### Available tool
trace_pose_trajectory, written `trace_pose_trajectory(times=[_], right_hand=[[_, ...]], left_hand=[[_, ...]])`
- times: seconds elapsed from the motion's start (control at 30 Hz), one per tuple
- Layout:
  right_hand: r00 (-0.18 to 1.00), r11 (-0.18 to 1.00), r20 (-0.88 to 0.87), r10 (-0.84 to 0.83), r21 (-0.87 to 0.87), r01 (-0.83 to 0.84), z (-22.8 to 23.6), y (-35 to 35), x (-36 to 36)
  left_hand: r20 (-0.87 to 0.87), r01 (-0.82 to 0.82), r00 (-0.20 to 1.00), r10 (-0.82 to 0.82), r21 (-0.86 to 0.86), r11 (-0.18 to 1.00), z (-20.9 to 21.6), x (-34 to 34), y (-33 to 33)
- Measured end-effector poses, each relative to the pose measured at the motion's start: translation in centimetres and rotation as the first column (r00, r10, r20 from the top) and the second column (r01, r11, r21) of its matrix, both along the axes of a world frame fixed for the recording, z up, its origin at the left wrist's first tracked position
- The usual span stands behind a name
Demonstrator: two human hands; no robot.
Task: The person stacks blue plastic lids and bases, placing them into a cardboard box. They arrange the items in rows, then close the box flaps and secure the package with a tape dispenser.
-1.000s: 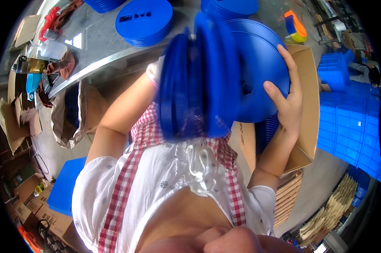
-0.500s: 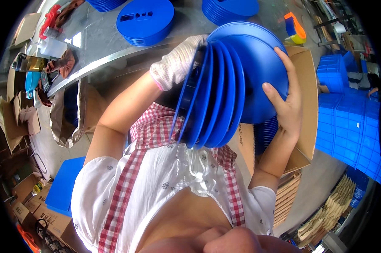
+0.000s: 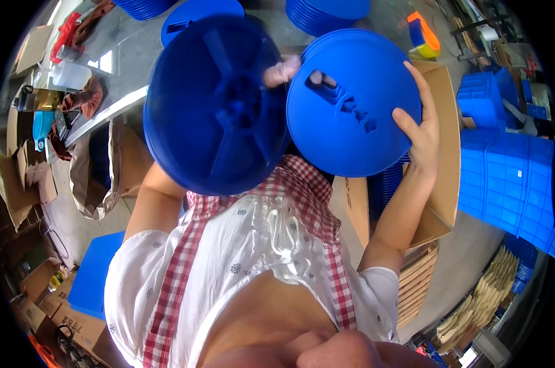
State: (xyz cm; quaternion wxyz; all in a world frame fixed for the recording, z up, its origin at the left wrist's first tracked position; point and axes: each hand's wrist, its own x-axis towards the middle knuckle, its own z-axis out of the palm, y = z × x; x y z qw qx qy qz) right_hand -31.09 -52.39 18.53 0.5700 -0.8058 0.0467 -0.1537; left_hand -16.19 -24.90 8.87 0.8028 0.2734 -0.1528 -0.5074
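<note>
In front of my chest, a round blue plastic disc point(image 3: 213, 122) is tilted so that its ribbed face with a central hub shows. My left hand point(image 3: 281, 72), in a pale glove, is mostly hidden behind it; only fingertips show at its edge, closed on it. To the right, my bare right hand point(image 3: 420, 132) grips the rim of a second blue disc point(image 3: 345, 132). That one turns up a smooth face with a slot and a row of small cutouts, and another rim shows behind it. How many discs each hand has cannot be made out.
Stacks of blue discs point(image 3: 329, 15) stand on the grey metal table point(image 3: 121, 76). An open cardboard box point(image 3: 446, 153) holding blue discs is at my right, with blue crates point(image 3: 504, 184) beyond. An orange, blue and yellow tape dispenser point(image 3: 424, 37) lies at the table's right.
The fanned discs between my hands have come apart. My left hand has turned its disc leftward, showing the ribbed face; the right-hand disc now shows its cutout face.
</note>
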Motion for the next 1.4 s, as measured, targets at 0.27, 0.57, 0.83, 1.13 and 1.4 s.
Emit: trace_pose_trajectory(times=[0.27,0.57,0.83,1.13,1.4], right_hand=[[0.98,0.978,-0.103,0.17,-0.101,-0.181,2.1,-1.6,1.5],[0.967,0.942,-0.11,0.229,-0.226,-0.249,3.2,-1.5,3.7],[0.946,0.942,0.224,-0.233,-0.188,0.277,-2.3,-0.4,-0.6],[0.858,0.901,0.471,0.203,-0.433,0.024,-1.3,9.4,-2.5],[0.88,0.946,0.363,-0.306,0.009,0.325,-3.3,3.2,-1.7]], left_hand=[[-0.04,-0.054,0.998,0.055,0.03,0.998,2.2,-2.3,2.0],[-0.053,-0.09,0.994,0.091,0.032,0.995,3.0,-2.7,1.8],[-0.098,-0.15,0.984,0.149,-0.003,0.989,2.7,-3.2,1.4],[-0.125,-0.178,0.977,0.173,-0.034,0.983,2.8,-2.8,0.5],[-0.134,-0.197,0.973,0.186,-0.074,0.978,3.5,-2.7,0.3]])
